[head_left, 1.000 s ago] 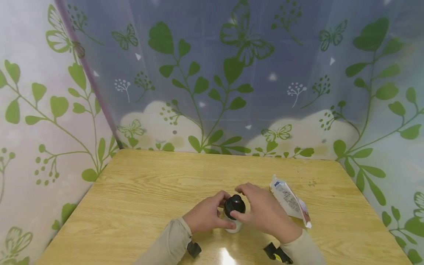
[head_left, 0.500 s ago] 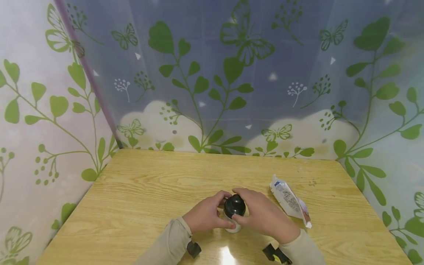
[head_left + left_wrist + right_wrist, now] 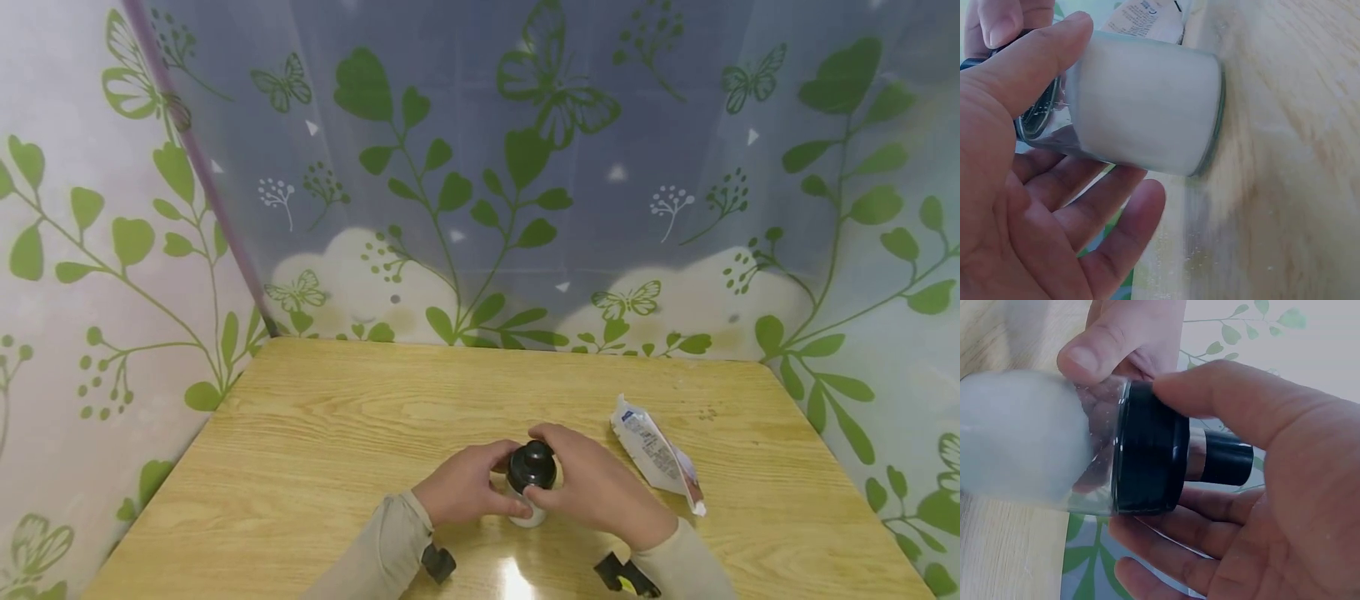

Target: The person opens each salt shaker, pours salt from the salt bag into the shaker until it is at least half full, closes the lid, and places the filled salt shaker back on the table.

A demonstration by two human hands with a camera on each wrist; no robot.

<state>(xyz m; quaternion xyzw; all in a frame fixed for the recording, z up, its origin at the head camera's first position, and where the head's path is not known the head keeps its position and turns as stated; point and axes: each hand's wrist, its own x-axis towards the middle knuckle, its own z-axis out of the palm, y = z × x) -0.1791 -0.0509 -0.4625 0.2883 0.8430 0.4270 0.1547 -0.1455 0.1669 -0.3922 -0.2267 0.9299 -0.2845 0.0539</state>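
Observation:
A clear glass jar (image 3: pixel 1147 103) of white powder or fine grains stands upright on the table in the head view. Its black lid (image 3: pixel 1150 450) has a knob with a shiny band at its base. My left hand (image 3: pixel 461 492) holds the jar's upper part from the left, thumb on the near side and fingers round the far side. From the right, my right hand (image 3: pixel 603 492) grips the lid, with the thumb and fingers on opposite sides of its rim. The knob points up between both hands.
A crumpled white printed packet (image 3: pixel 656 454) lies on the wooden table (image 3: pixel 360 408), right of my right hand. Black devices (image 3: pixel 438 564) sit at both wrists. Patterned cloth (image 3: pixel 480 208) with leaves and butterflies stands behind and along both sides.
My right hand's raised fingers have come in round the lid, and its thumb has shifted along the lid's near rim. My left hand stays on the jar; the packet has not moved.

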